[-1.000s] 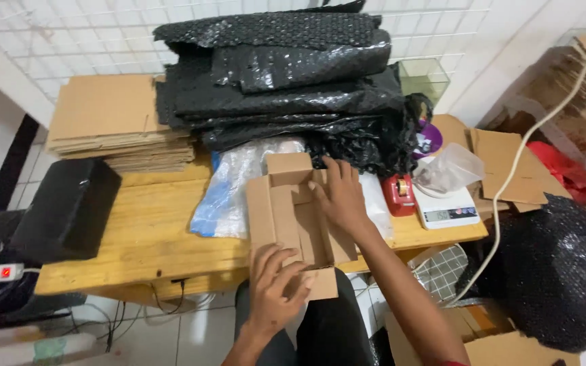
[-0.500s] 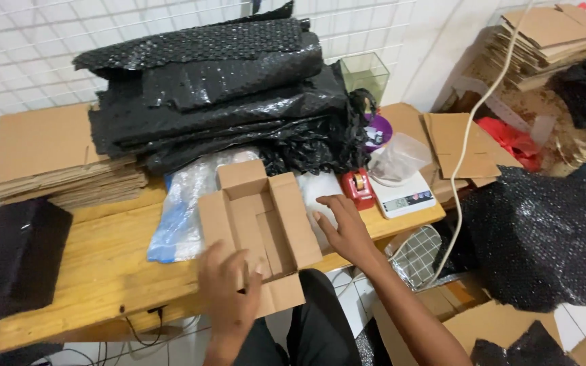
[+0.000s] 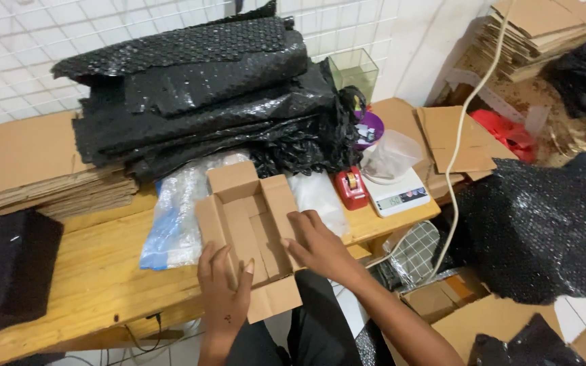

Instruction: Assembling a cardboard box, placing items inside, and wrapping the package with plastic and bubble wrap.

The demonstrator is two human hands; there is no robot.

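An open brown cardboard box [image 3: 252, 227] lies at the front edge of the wooden table [image 3: 96, 271], its flaps spread out. My left hand [image 3: 225, 288] rests on the near left side of the box, fingers on its inner wall. My right hand [image 3: 317, 244] presses on the right flap and wall, fingers spread. Neither hand lifts the box off the table.
A big pile of black bubble wrap [image 3: 198, 88] fills the back of the table. Flat cardboard sheets [image 3: 35, 169] are stacked at left, clear plastic bags [image 3: 178, 210] lie behind the box. A red tape dispenser [image 3: 352, 188], white scale [image 3: 398, 193], and black box [image 3: 8, 268] sit nearby.
The view has shifted left and closer. My right hand moved from beside the box onto its right flap; my left hand stays on the near left side.
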